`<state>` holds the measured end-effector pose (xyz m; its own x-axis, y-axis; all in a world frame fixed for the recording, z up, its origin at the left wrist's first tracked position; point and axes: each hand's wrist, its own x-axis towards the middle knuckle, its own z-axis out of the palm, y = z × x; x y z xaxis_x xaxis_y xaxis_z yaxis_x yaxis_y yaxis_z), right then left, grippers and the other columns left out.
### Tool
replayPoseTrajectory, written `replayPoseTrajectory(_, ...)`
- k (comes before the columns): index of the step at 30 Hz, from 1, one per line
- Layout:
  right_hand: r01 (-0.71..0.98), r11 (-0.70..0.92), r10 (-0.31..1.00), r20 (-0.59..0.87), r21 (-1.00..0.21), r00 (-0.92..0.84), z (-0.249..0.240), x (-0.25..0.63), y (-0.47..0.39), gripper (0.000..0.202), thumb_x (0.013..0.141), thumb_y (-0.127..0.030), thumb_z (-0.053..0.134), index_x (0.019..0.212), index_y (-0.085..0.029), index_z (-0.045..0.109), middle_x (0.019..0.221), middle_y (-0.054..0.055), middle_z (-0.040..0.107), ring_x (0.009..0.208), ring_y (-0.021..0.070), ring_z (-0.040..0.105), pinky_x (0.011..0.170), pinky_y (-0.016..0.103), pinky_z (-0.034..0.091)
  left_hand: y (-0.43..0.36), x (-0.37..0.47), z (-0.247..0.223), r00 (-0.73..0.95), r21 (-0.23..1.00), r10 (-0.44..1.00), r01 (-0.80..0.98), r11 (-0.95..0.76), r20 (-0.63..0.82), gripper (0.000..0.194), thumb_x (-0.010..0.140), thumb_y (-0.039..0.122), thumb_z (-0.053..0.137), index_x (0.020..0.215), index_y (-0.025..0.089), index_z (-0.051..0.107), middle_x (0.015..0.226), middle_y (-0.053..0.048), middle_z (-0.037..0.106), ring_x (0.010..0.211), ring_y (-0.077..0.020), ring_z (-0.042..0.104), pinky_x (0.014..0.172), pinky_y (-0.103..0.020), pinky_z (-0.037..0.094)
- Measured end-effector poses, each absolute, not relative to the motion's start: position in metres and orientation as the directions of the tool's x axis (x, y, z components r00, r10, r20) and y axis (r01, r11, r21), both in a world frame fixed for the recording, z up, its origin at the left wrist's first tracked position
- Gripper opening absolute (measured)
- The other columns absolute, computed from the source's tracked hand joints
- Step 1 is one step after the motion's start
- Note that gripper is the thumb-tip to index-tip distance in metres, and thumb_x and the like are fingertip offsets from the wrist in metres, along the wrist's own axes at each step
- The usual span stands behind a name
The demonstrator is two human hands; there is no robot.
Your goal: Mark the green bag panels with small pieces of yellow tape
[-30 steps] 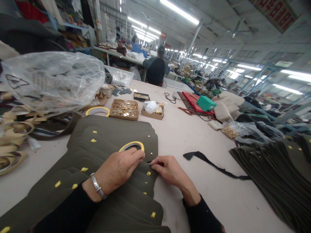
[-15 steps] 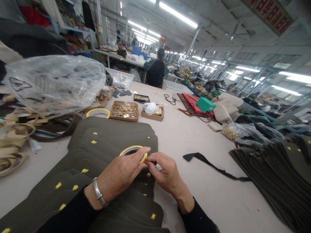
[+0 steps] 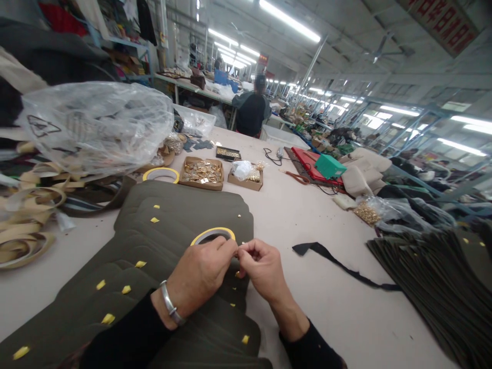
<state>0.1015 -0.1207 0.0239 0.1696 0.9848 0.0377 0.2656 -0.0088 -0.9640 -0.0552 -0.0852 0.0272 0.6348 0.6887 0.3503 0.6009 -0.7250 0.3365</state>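
1. Far left edge of the table (image 3: 315, 215): a clear plastic bag (image 3: 96, 123) lies over a heap of tan straps (image 3: 26, 225). A snagged strap could drag into the work area.
2. A fanned stack of olive panels (image 3: 172, 220) runs from the near left corner toward the table's middle; small yellow tape bits (image 3: 140, 264) dot them. The panels overlap loosely, so a push from a wrist could slide the fan out of order.
3. Left hand (image 3: 200, 274): curled, fingertips pinched together against the right hand's, just in front of the tape roll (image 3: 213, 234). It wears a metal bracelet (image 3: 171, 310).
4. The tape roll lies flat on the top panel, touching or just behind the left fingertips; I cannot tell if the tape end is between the fingers.
5. Right hand (image 3: 261, 266): also curled, thumb and forefinger pinching something small and hidden at the meeting point. Judgement: a short tape piece could fold onto itself or stick to a finger.
6. Behind, mid-table: a second tape roll (image 3: 160, 175) and two boxes of gold hardware (image 3: 203, 172).
7. Right of the hands: a black strip (image 3: 338, 264); at the right edge, a dark stack of panels (image 3: 434, 277).
8. Far end: a seated person (image 3: 251, 110), well apart.
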Motion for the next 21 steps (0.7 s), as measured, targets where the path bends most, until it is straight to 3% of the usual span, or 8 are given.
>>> replayPoseTrajectory(6, -0.020, -0.132, 0.956, -0.132, -0.991, 0.260, 0.018, 0.106, -0.106, 0.014, 0.067, -0.028, 0.064, 0.063, -0.016, 0.060, 0.045, -0.005, 0.056, 0.037, 0.0092, 0.053, 0.041, 0.020, 0.046, -0.096, -0.052, 0.028, 0.585, 0.269, 0.662, 0.619, -0.738, 0.468, 0.023, 0.095, 0.018, 0.034, 0.086, 0.021, 0.055, 0.075, -0.001, 0.055, 0.065, -0.0164, 0.054, 0.058, -0.028, 0.037)
replayPoseTrajectory(9, -0.082, -0.213, 0.928, -0.227, -0.974, 0.294, 0.012, 0.125, -0.100, 0.019, 0.064, -0.032, 0.069, 0.063, -0.014, 0.061, 0.047, -0.005, 0.056, 0.039, 0.0075, 0.051, 0.044, 0.021, 0.049, -0.097, -0.051, 0.029, 0.594, 0.256, 0.675, 0.637, -0.727, 0.438, 0.020, 0.096, 0.018, 0.036, 0.088, 0.022, 0.054, 0.075, 0.000, 0.056, 0.068, -0.0165, 0.054, 0.059, -0.028, 0.039)
replayPoseTrajectory(15, 0.209, -0.229, 0.969, -0.201, -0.951, 0.146, 0.001, 0.144, -0.099, 0.023, 0.072, -0.037, 0.066, 0.072, -0.013, 0.066, 0.052, -0.002, 0.060, 0.042, 0.0096, 0.054, 0.044, 0.021, 0.044, -0.085, -0.053, 0.023, 0.634, 0.202, 0.759, 0.732, -0.651, 0.147, 0.017, 0.090, 0.008, 0.044, 0.093, 0.021, 0.056, 0.089, -0.003, 0.061, 0.083, -0.0197, 0.057, 0.065, -0.028, 0.045)
replayPoseTrajectory(18, 0.420, -0.129, 0.987, -0.076, -0.898, 0.140, 0.000, 0.136, -0.099, 0.019, 0.078, -0.031, 0.058, 0.073, -0.016, 0.066, 0.053, -0.002, 0.060, 0.045, 0.0115, 0.056, 0.049, 0.022, 0.044, -0.085, -0.053, 0.022, 0.642, 0.207, 0.762, 0.736, -0.645, 0.091, 0.020, 0.090, 0.007, 0.042, 0.093, 0.021, 0.056, 0.092, -0.004, 0.061, 0.089, -0.0211, 0.055, 0.069, -0.030, 0.047)
replayPoseTrajectory(21, 0.659, -0.017, 0.985, 0.100, -0.752, 0.141, 0.002, 0.128, -0.096, 0.015, 0.077, -0.020, 0.054, 0.070, -0.017, 0.067, 0.061, 0.000, 0.066, 0.055, 0.0134, 0.060, 0.057, 0.024, 0.045, -0.085, -0.051, 0.022, 0.641, 0.202, 0.764, 0.741, -0.641, 0.074, 0.020, 0.090, 0.007, 0.041, 0.095, 0.020, 0.056, 0.094, -0.004, 0.061, 0.090, -0.0215, 0.053, 0.071, -0.031, 0.048)
